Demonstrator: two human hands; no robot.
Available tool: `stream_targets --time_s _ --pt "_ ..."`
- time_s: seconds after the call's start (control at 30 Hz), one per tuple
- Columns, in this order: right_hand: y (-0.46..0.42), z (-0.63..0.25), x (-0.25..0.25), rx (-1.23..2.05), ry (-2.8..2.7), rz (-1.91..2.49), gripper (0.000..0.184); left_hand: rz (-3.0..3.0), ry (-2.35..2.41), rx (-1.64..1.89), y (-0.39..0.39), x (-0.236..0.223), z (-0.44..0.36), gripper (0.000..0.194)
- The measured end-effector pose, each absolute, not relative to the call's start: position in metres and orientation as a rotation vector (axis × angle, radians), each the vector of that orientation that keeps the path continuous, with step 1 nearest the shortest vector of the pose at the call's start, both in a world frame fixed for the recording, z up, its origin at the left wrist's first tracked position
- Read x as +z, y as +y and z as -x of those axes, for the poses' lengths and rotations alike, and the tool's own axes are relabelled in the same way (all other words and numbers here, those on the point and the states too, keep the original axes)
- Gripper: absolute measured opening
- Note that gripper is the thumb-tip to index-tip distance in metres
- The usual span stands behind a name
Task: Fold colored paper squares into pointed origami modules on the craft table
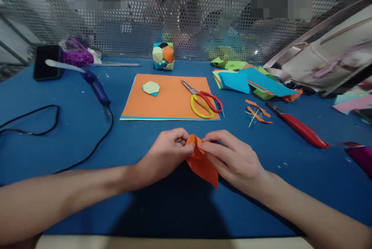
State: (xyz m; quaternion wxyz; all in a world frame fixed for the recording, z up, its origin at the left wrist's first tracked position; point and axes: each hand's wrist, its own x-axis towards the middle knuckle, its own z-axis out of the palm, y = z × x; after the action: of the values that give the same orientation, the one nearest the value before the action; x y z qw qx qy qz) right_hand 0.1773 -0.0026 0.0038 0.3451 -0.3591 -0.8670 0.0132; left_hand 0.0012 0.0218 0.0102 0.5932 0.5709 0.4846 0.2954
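Between my two hands, just above the blue table, is an orange piece of paper (203, 167) with a fold along its top. My left hand (168, 148) pinches its upper left part, thumb in front. At the upper right, the fingertips of my right hand (234, 156) press on the fold. The paper's lower corner hangs free and points down to the right. Beyond my hands lie orange sheets (162, 105) in a stack, with a pale green and blue folded paper piece (151, 88) and red and yellow scissors (203, 102) on top.
A folded-paper ball (163, 56) stands at the back by the perforated metal panel (186, 16). To the left are a glue gun (97, 86) with its cord, a phone (48, 62) and purple string (77, 53). At right lie coloured paper (234, 81), orange scraps (258, 112) and a red-handled knife (302, 129).
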Motion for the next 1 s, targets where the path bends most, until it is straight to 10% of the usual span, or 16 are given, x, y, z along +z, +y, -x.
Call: stream_targets --time_s 0.5,1.0 --pt "0.001 -0.184 0.002 -0.014 -2.395 0.799 0.024 -1.338 1.129 0.696 0.022 0.01 -0.001 0.011" --pt "-0.003 -0.178 0.011 0.699 -2.084 1.095 0.025 -1.324 1.169 0.787 0.023 0.01 -0.002 0.017"
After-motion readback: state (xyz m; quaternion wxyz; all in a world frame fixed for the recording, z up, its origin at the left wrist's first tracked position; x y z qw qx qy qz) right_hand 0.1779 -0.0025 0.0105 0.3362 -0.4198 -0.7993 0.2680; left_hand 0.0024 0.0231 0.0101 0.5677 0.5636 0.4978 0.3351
